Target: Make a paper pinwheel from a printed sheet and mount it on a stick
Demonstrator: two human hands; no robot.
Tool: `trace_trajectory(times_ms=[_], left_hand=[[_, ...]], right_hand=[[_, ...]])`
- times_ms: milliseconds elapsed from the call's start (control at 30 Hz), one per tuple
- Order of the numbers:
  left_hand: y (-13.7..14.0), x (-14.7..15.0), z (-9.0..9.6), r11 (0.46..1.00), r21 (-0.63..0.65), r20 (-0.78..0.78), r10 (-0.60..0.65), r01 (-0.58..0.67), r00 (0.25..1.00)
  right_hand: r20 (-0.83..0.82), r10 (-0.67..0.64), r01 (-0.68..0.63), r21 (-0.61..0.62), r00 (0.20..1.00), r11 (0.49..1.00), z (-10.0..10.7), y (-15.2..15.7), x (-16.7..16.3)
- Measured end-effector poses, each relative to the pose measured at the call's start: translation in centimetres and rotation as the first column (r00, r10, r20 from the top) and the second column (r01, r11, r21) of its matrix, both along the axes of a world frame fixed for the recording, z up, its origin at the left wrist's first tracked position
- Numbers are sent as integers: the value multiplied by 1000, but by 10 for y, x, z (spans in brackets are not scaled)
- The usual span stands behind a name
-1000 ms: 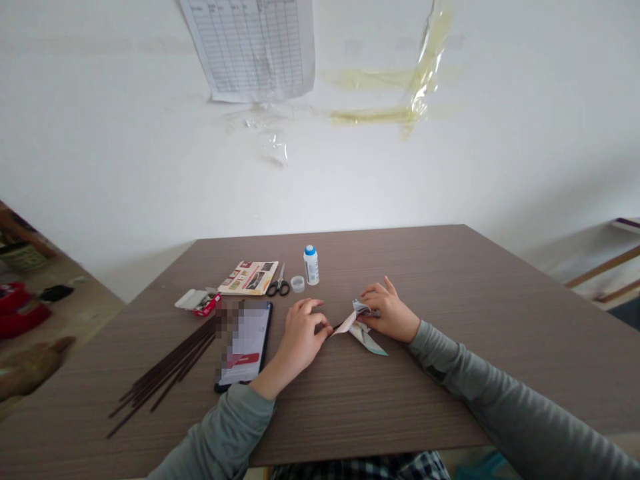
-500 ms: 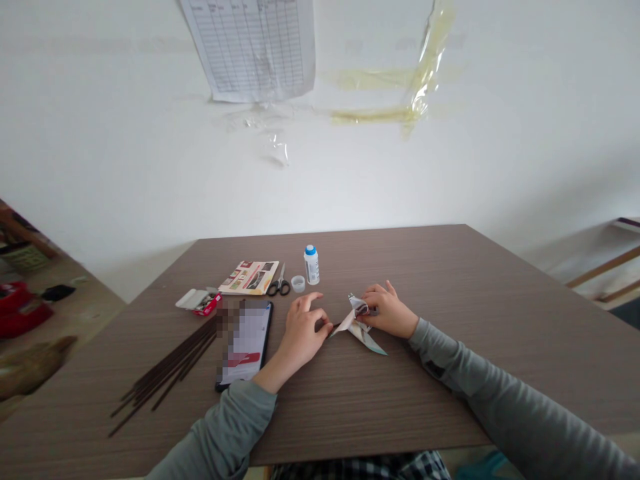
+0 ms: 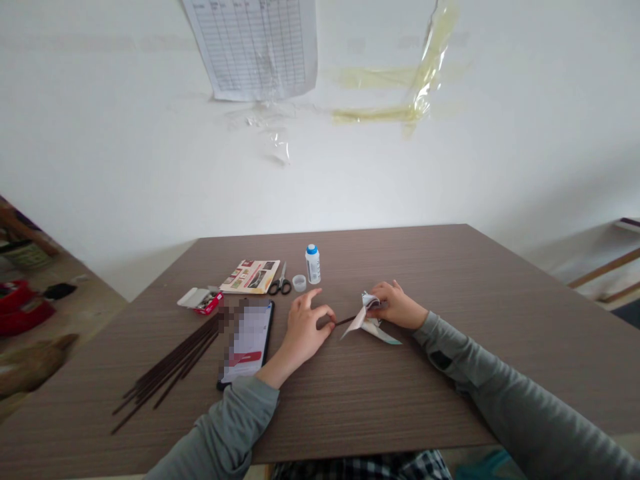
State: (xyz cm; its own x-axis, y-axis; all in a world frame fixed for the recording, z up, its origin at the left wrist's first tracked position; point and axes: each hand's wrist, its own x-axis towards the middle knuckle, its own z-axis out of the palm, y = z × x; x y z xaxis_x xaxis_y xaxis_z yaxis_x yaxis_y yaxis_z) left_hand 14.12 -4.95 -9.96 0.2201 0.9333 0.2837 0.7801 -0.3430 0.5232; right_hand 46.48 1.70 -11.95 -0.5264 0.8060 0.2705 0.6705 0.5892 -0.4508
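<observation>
Between thumb and index finger, my left hand [image 3: 309,328] pinches the end of a thin dark brown stick [image 3: 345,321]. The stick runs right into a folded paper piece [image 3: 356,324] that looks like a pinwheel or flower with pointed flaps. My right hand [image 3: 400,307] closes on the paper from the right side, its fingertips partly hidden behind a curled flap. How far the stick goes into the paper cannot be seen. Both hands are just above the table, in the middle of the view.
On the brown table [image 3: 425,407] lie a phone [image 3: 250,340], a bundle of dark sticks [image 3: 173,363], a small red-and-white box [image 3: 203,300], a printed booklet [image 3: 251,277] and scissors [image 3: 281,283]. A clear cap [image 3: 299,283] and a blue-capped glue bottle [image 3: 313,265] stand behind my left hand.
My right hand has moved right with the folded paper, away from my left hand. More of the dark stick now shows between the two hands.
</observation>
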Motion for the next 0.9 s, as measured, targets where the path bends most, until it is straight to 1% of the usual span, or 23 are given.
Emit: trace_trajectory(times_ms=[100, 167, 300, 433, 667, 900], left_hand=[[-3, 3, 6, 999, -46, -6, 21, -21, 1000], [-7, 6, 9, 998, -60, -10, 28, -28, 1000], [-14, 10, 11, 1000, -20, -28, 19, -19, 999], [-16, 11, 11, 999, 17, -34, -27, 28, 999], [-8, 4, 7, 998, -26, 7, -59, 60, 998], [-7, 4, 10, 999, -11, 47, -51, 51, 998]], right_hand=[[-30, 74, -72, 45, 997, 996, 1, 6, 8], [-41, 117, -115, 47, 992, 992, 4, 7, 11], [-38, 168, -167, 11, 985, 986, 9, 3, 9], [-31, 187, -186, 27, 982, 982, 4, -1, 4], [-64, 189, -184, 75, 980, 980, -9, 5, -1], [-85, 192, -189, 44, 978, 981, -11, 8, 1]])
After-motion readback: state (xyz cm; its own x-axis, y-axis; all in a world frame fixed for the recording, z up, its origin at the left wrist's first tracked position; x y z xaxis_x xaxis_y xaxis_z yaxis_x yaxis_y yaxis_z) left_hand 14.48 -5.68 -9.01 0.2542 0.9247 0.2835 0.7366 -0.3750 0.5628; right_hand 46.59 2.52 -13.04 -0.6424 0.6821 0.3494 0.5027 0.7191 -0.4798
